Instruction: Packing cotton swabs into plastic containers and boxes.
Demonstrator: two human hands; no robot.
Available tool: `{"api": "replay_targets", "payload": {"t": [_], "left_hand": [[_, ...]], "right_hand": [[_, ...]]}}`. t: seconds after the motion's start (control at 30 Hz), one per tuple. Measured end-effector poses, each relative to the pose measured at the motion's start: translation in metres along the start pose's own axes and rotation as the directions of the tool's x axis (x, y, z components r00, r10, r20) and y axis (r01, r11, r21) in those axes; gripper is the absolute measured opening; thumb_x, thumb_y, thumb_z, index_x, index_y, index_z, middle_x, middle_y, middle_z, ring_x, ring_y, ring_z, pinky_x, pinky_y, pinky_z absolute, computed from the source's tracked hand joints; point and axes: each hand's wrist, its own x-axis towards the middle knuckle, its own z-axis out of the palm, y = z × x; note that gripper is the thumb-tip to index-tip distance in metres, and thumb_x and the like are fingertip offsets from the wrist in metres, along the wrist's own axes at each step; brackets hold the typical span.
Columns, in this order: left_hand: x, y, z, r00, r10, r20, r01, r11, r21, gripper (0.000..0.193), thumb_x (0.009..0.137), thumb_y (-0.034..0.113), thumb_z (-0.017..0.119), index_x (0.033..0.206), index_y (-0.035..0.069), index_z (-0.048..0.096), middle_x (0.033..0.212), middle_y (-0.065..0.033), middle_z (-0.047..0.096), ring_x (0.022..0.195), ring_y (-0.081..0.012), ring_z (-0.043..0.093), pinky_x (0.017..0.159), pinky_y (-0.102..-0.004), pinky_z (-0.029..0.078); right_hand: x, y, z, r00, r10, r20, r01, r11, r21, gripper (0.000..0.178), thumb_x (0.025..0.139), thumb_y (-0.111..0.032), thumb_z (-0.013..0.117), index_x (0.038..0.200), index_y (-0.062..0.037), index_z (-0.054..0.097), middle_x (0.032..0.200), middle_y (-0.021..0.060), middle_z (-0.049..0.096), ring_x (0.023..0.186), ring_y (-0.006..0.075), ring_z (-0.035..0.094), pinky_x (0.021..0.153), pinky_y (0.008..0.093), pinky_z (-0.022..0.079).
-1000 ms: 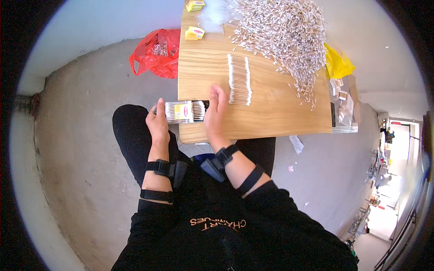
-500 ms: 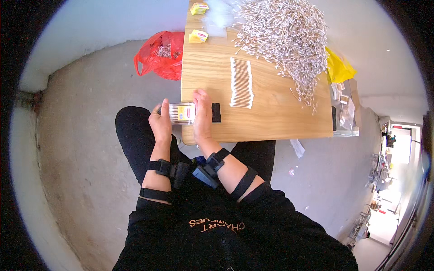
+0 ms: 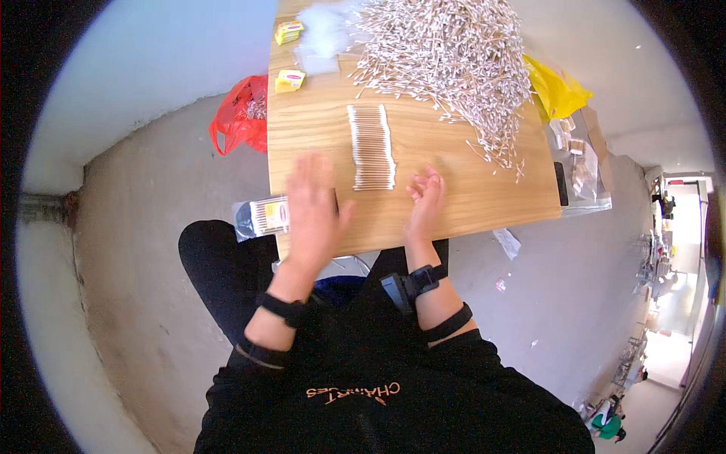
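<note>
Pale wood-grain table [image 3: 469,204], grey floor [image 3: 136,280]. Left hand [image 3: 311,208] now flat, fingers extended over clear yellow-labelled swab packet [image 3: 265,216]; right hand [image 3: 426,203] moved off it rightward, half-curled, grip unclear.

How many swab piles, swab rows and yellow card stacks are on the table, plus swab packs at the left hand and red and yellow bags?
Swab pile: 1
Swab row: 1
Yellow card stacks: 2
Swab pack: 1
Red bag: 1
Yellow bag: 1
Total: 7
</note>
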Motion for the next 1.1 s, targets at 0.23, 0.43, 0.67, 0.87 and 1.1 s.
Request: {"api": "replay_targets", "payload": {"t": [0.23,0.43,0.67,0.87,1.1], "left_hand": [[0.025,0.034,0.078,0.935,0.031,0.353,-0.103,0.977,0.189,0.103,0.076,0.066,0.057,0.148,0.002,0.019,0.156,-0.0131,0.014,0.145,-0.0239,0.011,0.116,-0.0457,0.011],[0.025,0.035,0.084,0.932,0.044,0.360,-0.131,0.966,0.221,0.108,0.072,0.069,0.057,0.147,0.001,0.019,0.156,-0.0129,0.013,0.145,-0.0242,0.010,0.116,-0.0467,0.009],[-0.003,0.038,0.072,0.964,0.034,0.265,-0.087,0.978,0.191,0.105,0.071,0.067,0.061,0.146,0.002,0.027,0.155,-0.0179,0.014,0.144,-0.0302,0.010,0.114,-0.0515,0.011],[-0.009,0.038,0.066,0.962,0.041,0.270,-0.096,0.976,0.196,0.103,0.071,0.066,0.062,0.145,0.003,0.029,0.154,-0.0218,0.011,0.144,-0.0352,0.009,0.113,-0.0542,0.012],[-0.013,0.036,0.066,0.969,0.047,0.241,-0.091,0.980,0.177,0.099,0.072,0.065,0.062,0.145,0.005,0.031,0.154,-0.0222,0.012,0.143,-0.0357,0.011,0.113,-0.0542,0.012]], "right_hand": [[0.007,0.015,-0.025,0.996,0.075,0.049,-0.081,0.989,0.123,0.038,0.100,-0.028,0.040,0.121,0.0014,0.050,0.095,0.0091,0.055,0.095,0.0186,0.057,0.081,0.0317,0.050],[0.009,0.012,-0.022,0.990,0.112,0.089,-0.125,0.981,0.151,0.037,0.100,-0.027,0.039,0.120,0.0027,0.049,0.098,0.0090,0.054,0.098,0.0192,0.056,0.085,0.0325,0.050],[0.004,0.019,-0.013,0.994,0.040,0.104,-0.068,0.956,0.285,0.039,0.100,-0.029,0.040,0.122,0.0026,0.047,0.104,0.0102,0.054,0.103,0.0198,0.055,0.095,0.0330,0.046],[0.007,0.018,-0.009,0.974,-0.125,0.189,0.147,0.983,-0.109,0.031,0.093,-0.018,0.056,0.117,-0.0002,0.054,0.106,0.0101,0.056,0.097,0.0189,0.056,0.088,0.0308,0.047],[0.031,-0.004,0.003,0.782,-0.170,0.600,0.569,0.587,-0.576,0.012,0.082,-0.011,0.066,0.091,-0.0045,0.068,0.079,0.0097,0.064,0.074,0.0186,0.061,0.070,0.0288,0.050]]}}
